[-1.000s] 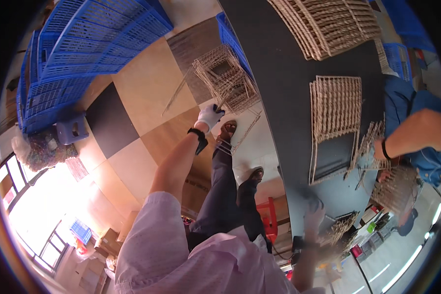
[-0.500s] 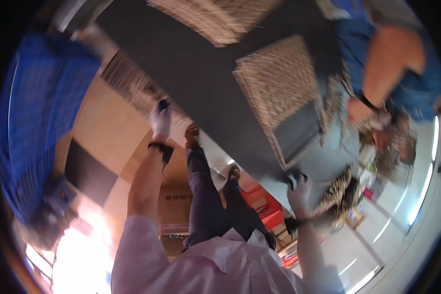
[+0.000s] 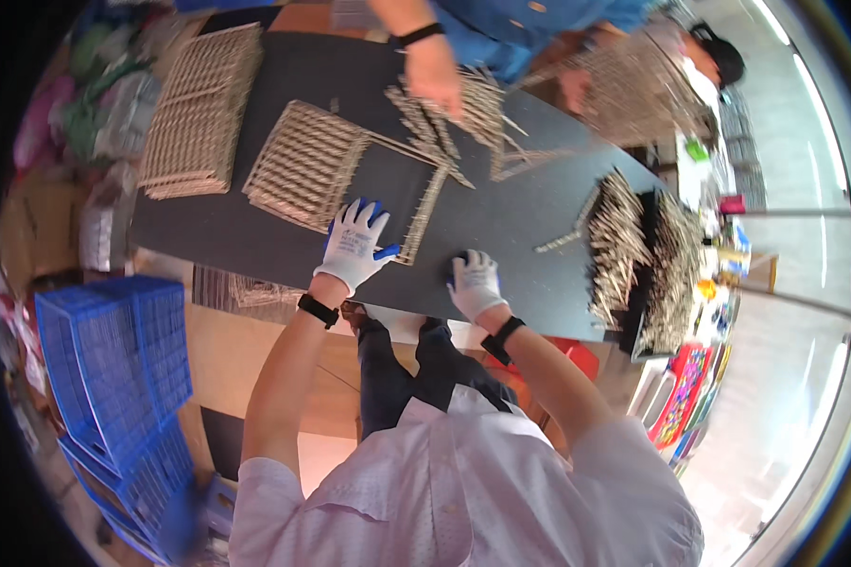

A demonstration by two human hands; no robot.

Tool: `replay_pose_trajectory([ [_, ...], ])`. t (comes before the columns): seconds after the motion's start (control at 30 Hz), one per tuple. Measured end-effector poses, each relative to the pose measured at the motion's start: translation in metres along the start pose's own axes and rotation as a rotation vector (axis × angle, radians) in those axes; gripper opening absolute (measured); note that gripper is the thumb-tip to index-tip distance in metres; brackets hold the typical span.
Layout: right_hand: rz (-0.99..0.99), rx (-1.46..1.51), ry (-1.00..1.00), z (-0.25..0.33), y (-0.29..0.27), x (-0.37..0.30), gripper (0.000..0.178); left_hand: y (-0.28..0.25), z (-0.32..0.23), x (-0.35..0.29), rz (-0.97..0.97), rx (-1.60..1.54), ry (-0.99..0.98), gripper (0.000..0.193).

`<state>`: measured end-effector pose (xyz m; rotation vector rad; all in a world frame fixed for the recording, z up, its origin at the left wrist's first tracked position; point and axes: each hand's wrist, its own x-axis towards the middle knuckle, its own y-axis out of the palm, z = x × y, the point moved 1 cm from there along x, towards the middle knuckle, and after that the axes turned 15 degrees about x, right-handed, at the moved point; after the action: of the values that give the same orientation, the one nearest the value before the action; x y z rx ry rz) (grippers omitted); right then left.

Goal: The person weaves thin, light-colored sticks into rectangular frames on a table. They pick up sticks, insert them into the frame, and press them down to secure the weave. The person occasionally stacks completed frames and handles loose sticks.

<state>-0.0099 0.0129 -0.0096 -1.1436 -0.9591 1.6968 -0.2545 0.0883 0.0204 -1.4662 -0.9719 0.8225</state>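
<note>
My left hand, in a white glove with blue fingertips, is open with fingers spread. It rests at the near edge of a brown slatted panel, beside the bare part of its thin frame. My right hand, gloved alike, lies palm down on the dark table, fingers stretched out and nothing visible in it. Across the table a co-worker's bare hand reaches to a pile of loose brown strips. Their other hand is at a second panel, blurred by motion.
A stack of slatted panels stands on the table's left. At the right end lie a heap of strips and a black tray of more strips. Blue plastic crates stand at lower left. Slatted pieces lie below the table's near edge.
My view has turned and straightened toward the table. My left hand has come from beyond the table's edge onto the panel's near side. My right hand now lies on the tabletop.
</note>
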Motion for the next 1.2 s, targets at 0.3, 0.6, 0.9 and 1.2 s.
replay_pose_trajectory([
  [0.3, 0.031, 0.336, -0.152, -0.046, 0.002, -0.056, 0.044, 0.049, -0.097, 0.025, 0.270, 0.177, -0.393, 0.057],
  [0.6, -0.357, 0.562, 0.346, -0.152, -0.021, -0.087, 0.041, 0.057, -0.081, -0.084, 0.275, 0.459, 0.007, 0.038],
  [0.9, -0.104, 0.388, 0.403, -0.198, -0.064, -0.010, 0.034, 0.029, -0.012, -0.145, 0.263, 0.690, -0.096, 0.035],
  [1.2, -0.100, -0.014, 0.460, -0.213, -0.071, -0.021, 0.038, 0.020, -0.053, -0.105, -0.019, 0.251, -0.439, 0.057],
])
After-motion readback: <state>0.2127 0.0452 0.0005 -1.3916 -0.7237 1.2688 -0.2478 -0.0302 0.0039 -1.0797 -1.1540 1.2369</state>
